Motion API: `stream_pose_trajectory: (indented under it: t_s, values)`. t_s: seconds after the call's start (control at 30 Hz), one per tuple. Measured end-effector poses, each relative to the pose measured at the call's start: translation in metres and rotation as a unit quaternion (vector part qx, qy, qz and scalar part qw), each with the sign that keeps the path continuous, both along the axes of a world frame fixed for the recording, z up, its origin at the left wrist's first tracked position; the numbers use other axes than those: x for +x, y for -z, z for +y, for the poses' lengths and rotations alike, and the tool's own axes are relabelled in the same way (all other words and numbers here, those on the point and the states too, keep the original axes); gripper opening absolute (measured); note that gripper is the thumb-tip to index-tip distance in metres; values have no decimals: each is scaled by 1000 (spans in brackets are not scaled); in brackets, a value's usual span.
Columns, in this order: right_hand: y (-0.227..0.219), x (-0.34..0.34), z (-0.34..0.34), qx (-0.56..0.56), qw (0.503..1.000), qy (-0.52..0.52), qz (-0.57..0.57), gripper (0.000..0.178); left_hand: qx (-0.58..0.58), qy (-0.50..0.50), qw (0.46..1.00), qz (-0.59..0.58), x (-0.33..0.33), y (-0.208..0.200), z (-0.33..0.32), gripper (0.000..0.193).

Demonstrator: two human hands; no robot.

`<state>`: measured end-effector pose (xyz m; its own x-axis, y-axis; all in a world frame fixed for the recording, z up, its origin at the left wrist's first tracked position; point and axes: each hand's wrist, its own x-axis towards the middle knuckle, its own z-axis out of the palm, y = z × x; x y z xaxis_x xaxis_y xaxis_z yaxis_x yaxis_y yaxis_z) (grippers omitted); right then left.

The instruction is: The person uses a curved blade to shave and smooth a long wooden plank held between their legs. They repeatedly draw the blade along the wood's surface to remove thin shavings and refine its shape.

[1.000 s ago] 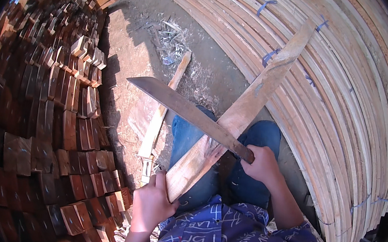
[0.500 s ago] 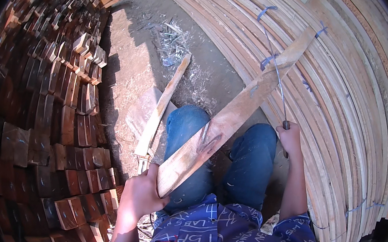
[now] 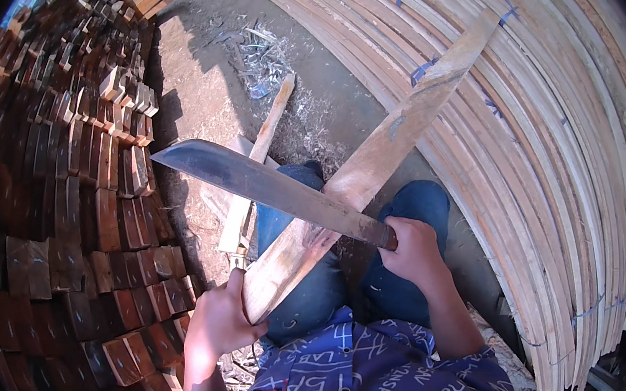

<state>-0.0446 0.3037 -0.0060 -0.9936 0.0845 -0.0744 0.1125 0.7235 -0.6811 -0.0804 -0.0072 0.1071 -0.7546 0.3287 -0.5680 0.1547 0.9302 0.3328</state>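
Observation:
My left hand (image 3: 221,315) grips the near end of a long pale wooden plank (image 3: 388,156), which slants up and away to the right above my knees. A dark knot area shows on its surface partway along. Wrapped round a handle, my right hand (image 3: 414,247) holds a machete (image 3: 252,186). Its broad blade points left and crosses over the plank in front of my knees. Whether the blade touches the wood I cannot tell. Left of my legs a narrower wooden strip (image 3: 269,125) slants up from near my left hand.
Stacked dark timber blocks (image 3: 35,264) rise along the left side. Long thin boards (image 3: 531,182), tied in bundles with blue bands, fill the right. Wood shavings (image 3: 261,58) lie on the ground ahead. My knees (image 3: 412,207) are below the plank.
The machete has swung from upright at the right, over the boards, down and left across the plank. My right hand has moved left and slightly down. My left hand keeps its grip.

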Motion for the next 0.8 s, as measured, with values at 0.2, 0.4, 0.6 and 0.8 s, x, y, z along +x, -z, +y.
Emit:
stream_pose_trajectory:
  t_s: [0.2,0.4,0.6,0.8]
  values:
    - [-5,6,1,-9,999,27,-23,23,-10,-37,999,-23,0,-2,3,64]
    - [-16,19,-3,-86,991,51,-89,35,16,4,999,-34,-12,-9,-4,64]
    - [-19,25,-9,-71,986,74,-134,38,19,-15,999,-22,-12,-16,-7,61]
    - [-14,24,-23,-50,988,22,-145,26,40,-14,999,32,1,-14,-48,56]
